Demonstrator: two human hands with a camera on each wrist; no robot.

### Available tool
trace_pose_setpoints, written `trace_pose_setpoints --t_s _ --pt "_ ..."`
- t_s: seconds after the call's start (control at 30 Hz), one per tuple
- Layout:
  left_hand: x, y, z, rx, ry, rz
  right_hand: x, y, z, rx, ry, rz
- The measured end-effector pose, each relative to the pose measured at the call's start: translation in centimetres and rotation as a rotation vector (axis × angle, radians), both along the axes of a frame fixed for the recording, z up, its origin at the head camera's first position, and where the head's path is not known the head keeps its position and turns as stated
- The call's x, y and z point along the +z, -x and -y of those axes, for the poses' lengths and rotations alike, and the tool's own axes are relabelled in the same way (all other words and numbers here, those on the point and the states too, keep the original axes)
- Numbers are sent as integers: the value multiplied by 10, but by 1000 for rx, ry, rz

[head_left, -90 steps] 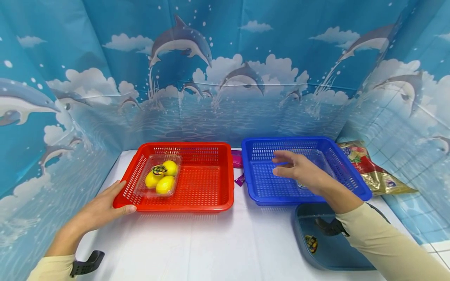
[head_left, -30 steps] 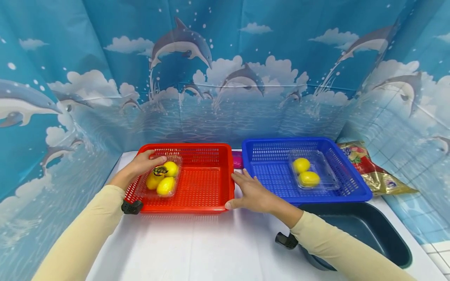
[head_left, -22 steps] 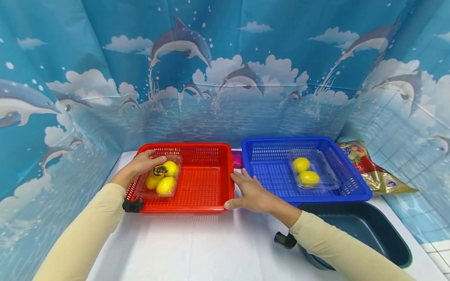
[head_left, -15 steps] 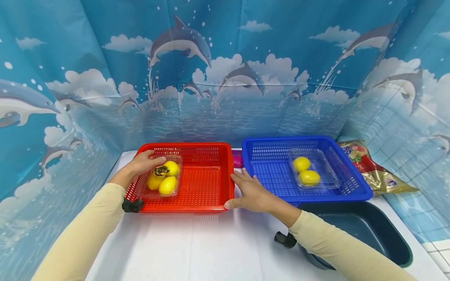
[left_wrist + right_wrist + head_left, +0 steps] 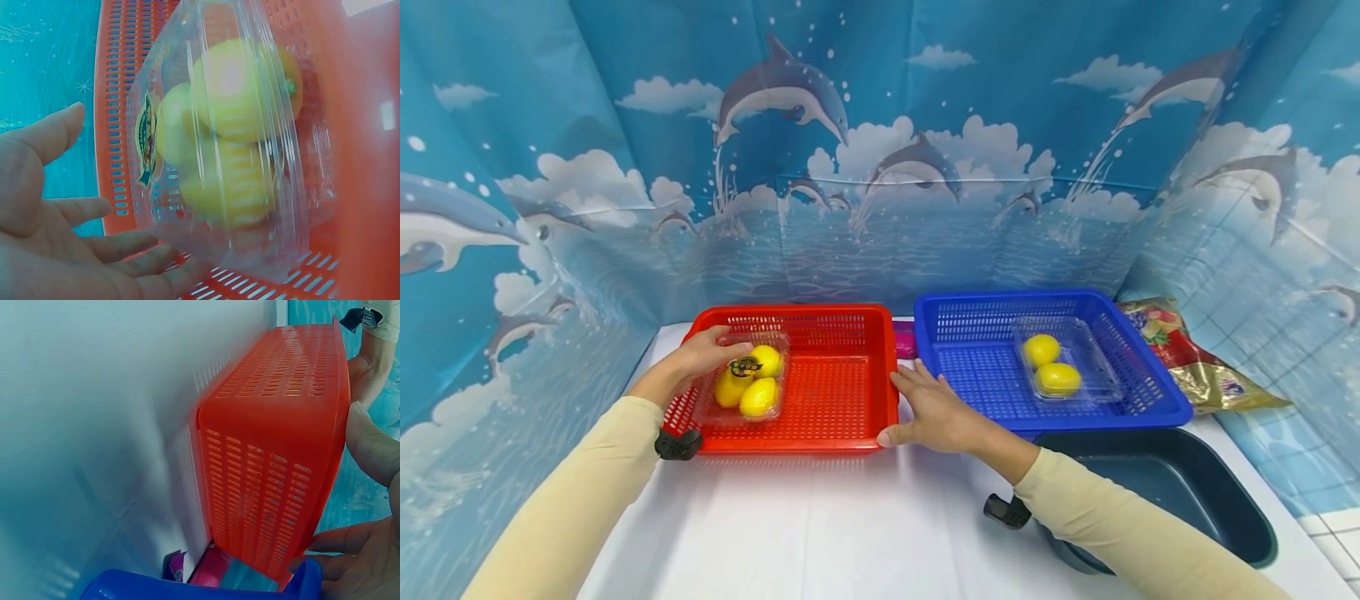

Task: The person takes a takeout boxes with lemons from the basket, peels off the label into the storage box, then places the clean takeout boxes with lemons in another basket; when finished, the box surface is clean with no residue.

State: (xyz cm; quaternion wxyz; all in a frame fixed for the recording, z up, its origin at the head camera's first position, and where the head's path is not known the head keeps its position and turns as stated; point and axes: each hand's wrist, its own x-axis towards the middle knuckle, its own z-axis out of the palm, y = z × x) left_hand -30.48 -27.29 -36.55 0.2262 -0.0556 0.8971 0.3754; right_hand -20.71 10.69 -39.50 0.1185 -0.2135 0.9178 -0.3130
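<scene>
My left hand [image 5: 688, 358] is at the left side of a clear plastic clamshell [image 5: 722, 414] holding several lemons [image 5: 760, 397], with a dark label [image 5: 746, 367] on its lid. In the left wrist view, the fingers are spread and loosely bent, with fingertips right at the box's edge. This clamshell sits in the left part of a red slotted basket [image 5: 805, 447]. Over at the basket's right side, my right hand [image 5: 936, 412] lays its thumb and extended fingers against the rim; the right wrist view shows them spread along it.
To the right stands a blue basket [image 5: 1105, 422] with another clear box [image 5: 1097, 379] of lemons. A dark tub [image 5: 1180, 483] is in front of it, a red and gold bag [image 5: 1180, 358] beside it. A pink package [image 5: 905, 340] lies between the baskets. Dolphin-printed curtain surrounds the table.
My left hand has moved from the red basket's left rim to the clamshell, which has shifted slightly right. My right hand has come from over the blue basket to the red basket's right rim.
</scene>
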Motion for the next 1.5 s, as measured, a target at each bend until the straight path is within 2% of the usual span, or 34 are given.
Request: trace_pose_setpoints --t_s 0.13,0.5,0.7,1.13,1.5 --pt "-2 1 -1 -7 -20 8 0 0 0 0 -1 -1" --pt "-5 5 3 -83 -30 43 0 0 0 -7 -18 0" --pt "-4 8 6 -69 -78 71 1 -1 1 -3 -17 2" --pt "-6 10 2 -71 -97 105 2 -1 1 -8 -16 9" --pt "-14 15 8 -27 -116 129 3 -2 1 -14 -14 22"
